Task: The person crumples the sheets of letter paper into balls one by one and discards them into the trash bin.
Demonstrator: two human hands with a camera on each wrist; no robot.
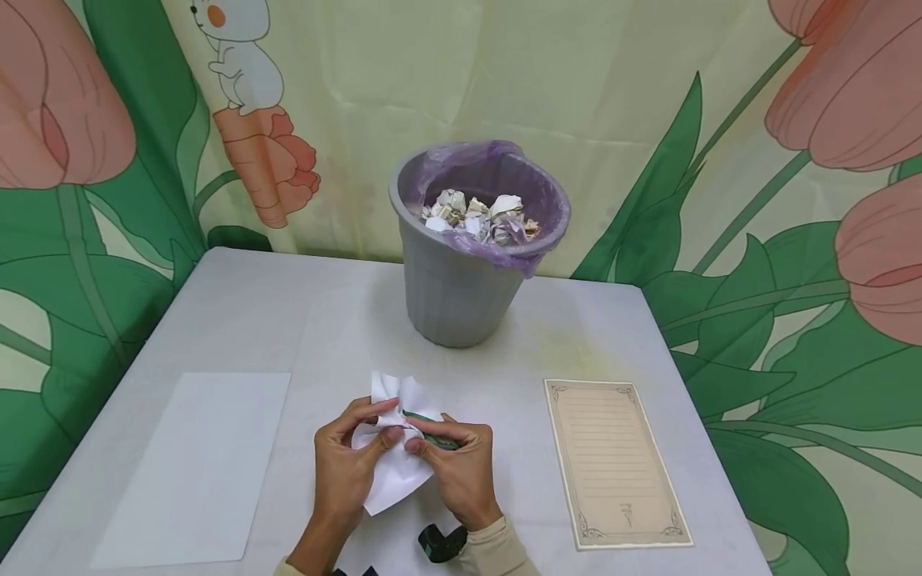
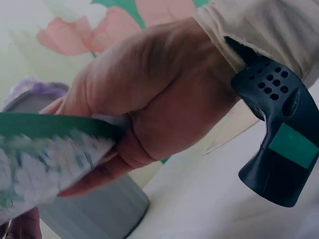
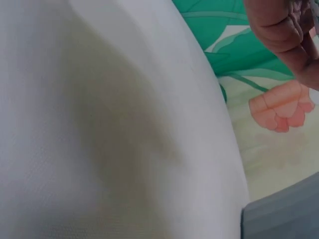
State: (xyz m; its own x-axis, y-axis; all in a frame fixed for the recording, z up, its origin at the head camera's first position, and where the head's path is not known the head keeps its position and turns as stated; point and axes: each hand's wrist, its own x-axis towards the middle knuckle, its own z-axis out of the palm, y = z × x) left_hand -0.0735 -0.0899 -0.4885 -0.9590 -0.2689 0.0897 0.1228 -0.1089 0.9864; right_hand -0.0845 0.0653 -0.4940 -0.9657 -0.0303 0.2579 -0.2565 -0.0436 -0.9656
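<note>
Over the near middle of the table, both hands grip one partly crumpled sheet of paper [image 1: 398,480]. In the head view its white face shows, with a strip of green by the right fingers. The left hand [image 1: 346,460] pinches its left side between thumb and fingers. My right hand [image 1: 461,460] holds the opposite side, its thumb close to the left thumb. In the left wrist view the paper [image 2: 45,164] shows a green band and a white floral print beside the hand [image 2: 149,94]. Part of a hand [image 3: 284,35] appears at the top right of the right wrist view.
A grey bin [image 1: 461,296] with a purple liner [image 1: 533,188] stands at the table's back, holding several crumpled paper balls [image 1: 479,216]. A plain white sheet [image 1: 194,472] lies left, a lined beige sheet [image 1: 615,464] right. A black wrist device [image 1: 441,544] sits by the right sleeve.
</note>
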